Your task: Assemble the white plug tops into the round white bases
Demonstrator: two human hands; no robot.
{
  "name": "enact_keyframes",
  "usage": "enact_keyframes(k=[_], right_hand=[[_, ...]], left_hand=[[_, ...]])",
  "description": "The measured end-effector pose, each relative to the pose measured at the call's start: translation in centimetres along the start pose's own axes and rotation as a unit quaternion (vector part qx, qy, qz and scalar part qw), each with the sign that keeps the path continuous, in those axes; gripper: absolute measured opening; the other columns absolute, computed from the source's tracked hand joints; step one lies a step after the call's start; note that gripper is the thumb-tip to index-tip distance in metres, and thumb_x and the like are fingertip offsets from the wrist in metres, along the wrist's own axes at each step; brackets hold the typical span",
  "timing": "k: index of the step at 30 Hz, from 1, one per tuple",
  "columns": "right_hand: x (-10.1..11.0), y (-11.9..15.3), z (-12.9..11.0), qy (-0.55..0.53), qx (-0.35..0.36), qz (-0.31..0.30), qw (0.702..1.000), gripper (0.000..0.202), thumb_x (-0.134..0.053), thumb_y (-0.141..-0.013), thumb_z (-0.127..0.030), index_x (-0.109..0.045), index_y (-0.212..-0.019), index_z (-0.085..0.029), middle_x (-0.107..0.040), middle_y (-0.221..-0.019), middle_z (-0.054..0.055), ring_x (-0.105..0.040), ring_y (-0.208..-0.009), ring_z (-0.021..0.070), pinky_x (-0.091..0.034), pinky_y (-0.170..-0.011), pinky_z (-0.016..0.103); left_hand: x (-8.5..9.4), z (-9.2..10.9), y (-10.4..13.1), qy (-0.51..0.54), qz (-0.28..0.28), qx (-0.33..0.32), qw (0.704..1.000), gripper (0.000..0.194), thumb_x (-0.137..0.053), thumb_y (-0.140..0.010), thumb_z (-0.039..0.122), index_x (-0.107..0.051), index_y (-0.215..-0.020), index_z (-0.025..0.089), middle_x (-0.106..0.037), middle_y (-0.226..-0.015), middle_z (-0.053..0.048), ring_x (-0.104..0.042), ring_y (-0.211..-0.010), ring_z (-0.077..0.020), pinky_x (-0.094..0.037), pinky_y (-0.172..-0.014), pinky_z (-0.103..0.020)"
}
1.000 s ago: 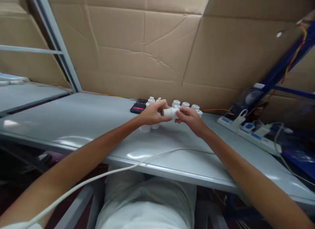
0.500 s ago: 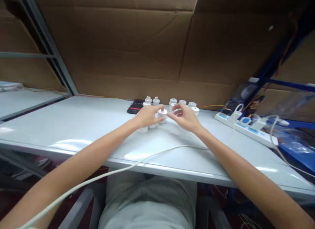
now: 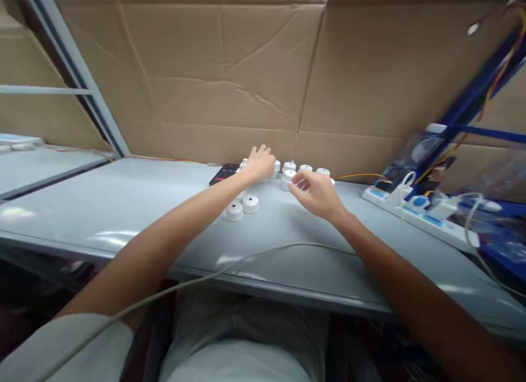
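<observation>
Farther back than half a second ago, the left hand [image 3: 261, 164] now reaches just right of the smartphone [image 3: 221, 175]. Nearest, a pale cable [image 3: 304, 243] crosses well in front of the smartphone. Between them sit two white round caps [image 3: 250, 204]. Well right of the smartphone, the right hand [image 3: 292, 182] curls loosely, its grip narrowly parted, beside a right-hand cluster of white round caps [image 3: 289, 174]. Whether the left grips anything is hidden. Cardboard [image 3: 197, 113] stands behind the smartphone.
</observation>
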State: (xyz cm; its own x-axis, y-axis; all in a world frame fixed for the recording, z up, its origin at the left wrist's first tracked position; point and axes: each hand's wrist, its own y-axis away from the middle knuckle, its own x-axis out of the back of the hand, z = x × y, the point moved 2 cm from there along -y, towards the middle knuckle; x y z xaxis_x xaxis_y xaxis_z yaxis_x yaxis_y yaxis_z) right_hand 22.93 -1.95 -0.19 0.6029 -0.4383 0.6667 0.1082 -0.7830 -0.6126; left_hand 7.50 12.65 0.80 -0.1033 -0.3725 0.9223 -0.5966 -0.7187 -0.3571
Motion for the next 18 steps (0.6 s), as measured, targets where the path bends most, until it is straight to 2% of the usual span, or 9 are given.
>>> enact_keyframes(k=[3, 5, 6, 8, 10, 12, 13, 15, 18], right_hand=[[-0.8, 0.6, -0.5, -0.022, 0.043, -0.037, 0.998, 0.01, -0.065, -0.091, -0.029, -0.071, -0.094, -0.022, -0.078, -0.094, 0.009, -0.073, -0.076, 0.0237, -0.059, -0.078, 0.04], [-1.8, 1.3, -1.4, -0.047, 0.099, -0.079, 0.991, 0.025, -0.062, -0.096, -0.03, -0.073, -0.117, -0.021, -0.078, -0.12, 0.013, -0.076, -0.095, 0.0264, -0.06, -0.091, 0.044], [-2.5, 1.8, -1.9, -0.053, 0.126, -0.106, 0.985, 0.034, -0.06, -0.1, -0.032, -0.071, -0.13, -0.022, -0.072, -0.137, 0.014, -0.074, -0.111, 0.0286, -0.058, -0.101, 0.047], [-3.8, 2.6, -2.9, -0.047, 0.156, -0.17, 0.972, 0.046, -0.057, -0.105, -0.039, -0.063, -0.149, -0.025, -0.055, -0.162, 0.015, -0.062, -0.14, 0.0327, -0.05, -0.116, 0.052], [-4.9, 3.2, -3.7, -0.031, 0.161, -0.225, 0.961, 0.051, -0.056, -0.107, -0.044, -0.058, -0.155, -0.026, -0.047, -0.17, 0.015, -0.051, -0.151, 0.035, -0.044, -0.122, 0.055], [-5.3, 3.3, -4.0, -0.025, 0.155, -0.247, 0.956, 0.049, -0.057, -0.107, -0.044, -0.06, -0.15, -0.023, -0.053, -0.163, 0.016, -0.055, -0.146, 0.0344, -0.046, -0.119, 0.053], [-5.1, 3.3, -4.0, -0.02, 0.145, -0.244, 0.959, 0.044, -0.058, -0.106, -0.043, -0.063, -0.144, -0.021, -0.06, -0.155, 0.017, -0.061, -0.137, 0.0333, -0.05, -0.114, 0.051], [-4.3, 2.9, -3.7, 0.006, 0.12, -0.226, 0.967, 0.029, -0.063, -0.1, -0.038, -0.068, -0.122, -0.019, -0.072, -0.128, 0.015, -0.069, -0.111, 0.0304, -0.056, -0.098, 0.046], [-2.6, 2.1, -2.7, 0.038, 0.095, -0.21, 0.972, 0.015, -0.073, -0.085, -0.031, -0.064, -0.092, -0.022, -0.072, -0.094, 0.007, -0.065, -0.083, 0.0252, -0.053, -0.077, 0.039]], left_hand=[[-0.5, -0.7, -0.5, 0.006, -0.001, 0.008, 1.0, 0.058, -0.066, -0.092, 0.035, -0.064, -0.146, 0.014, -0.059, -0.153, -0.022, -0.046, -0.146, -0.0398, -0.033, -0.122, -0.055], [-0.7, -1.4, -0.6, 0.006, -0.01, 0.017, 1.0, 0.067, -0.068, -0.092, 0.042, -0.059, -0.149, 0.009, -0.059, -0.152, -0.026, -0.045, -0.147, -0.0416, -0.032, -0.123, -0.057], [-0.8, -1.8, -0.6, 0.004, -0.022, 0.018, 1.0, 0.065, -0.067, -0.093, 0.044, -0.061, -0.146, 0.007, -0.061, -0.149, -0.026, -0.045, -0.147, -0.0423, -0.03, -0.124, -0.058], [-0.8, -2.4, -0.3, 0.0, -0.051, 0.015, 0.999, 0.057, -0.066, -0.093, 0.045, -0.068, -0.136, 0.008, -0.068, -0.142, -0.024, -0.047, -0.146, -0.0421, -0.029, -0.125, -0.059], [-0.4, -2.7, 0.3, 0.0, -0.066, 0.004, 0.998, 0.048, -0.065, -0.094, 0.041, -0.071, -0.131, 0.013, -0.072, -0.137, -0.02, -0.051, -0.143, -0.0399, -0.031, -0.124, -0.058], [0.2, -2.7, 1.3, 0.012, -0.064, -0.008, 0.998, 0.044, -0.065, -0.092, 0.035, -0.072, -0.131, 0.016, -0.074, -0.134, -0.018, -0.057, -0.137, -0.0378, -0.036, -0.12, -0.055], [0.6, -2.6, 2.0, 0.031, -0.065, -0.018, 0.997, 0.043, -0.065, -0.091, 0.033, -0.072, -0.13, 0.017, -0.075, -0.132, -0.016, -0.06, -0.134, -0.0363, -0.04, -0.117, -0.052], [1.3, -2.2, 3.6, 0.093, -0.074, -0.057, 0.991, 0.041, -0.066, -0.089, 0.031, -0.073, -0.127, 0.019, -0.076, -0.13, -0.012, -0.066, -0.126, -0.0323, -0.047, -0.109, -0.043], [2.2, -1.4, 6.3, 0.225, -0.081, -0.124, 0.963, 0.049, -0.071, -0.084, 0.032, -0.069, -0.132, 0.019, -0.075, -0.131, -0.009, -0.07, -0.119, -0.0261, -0.051, -0.102, -0.032]])
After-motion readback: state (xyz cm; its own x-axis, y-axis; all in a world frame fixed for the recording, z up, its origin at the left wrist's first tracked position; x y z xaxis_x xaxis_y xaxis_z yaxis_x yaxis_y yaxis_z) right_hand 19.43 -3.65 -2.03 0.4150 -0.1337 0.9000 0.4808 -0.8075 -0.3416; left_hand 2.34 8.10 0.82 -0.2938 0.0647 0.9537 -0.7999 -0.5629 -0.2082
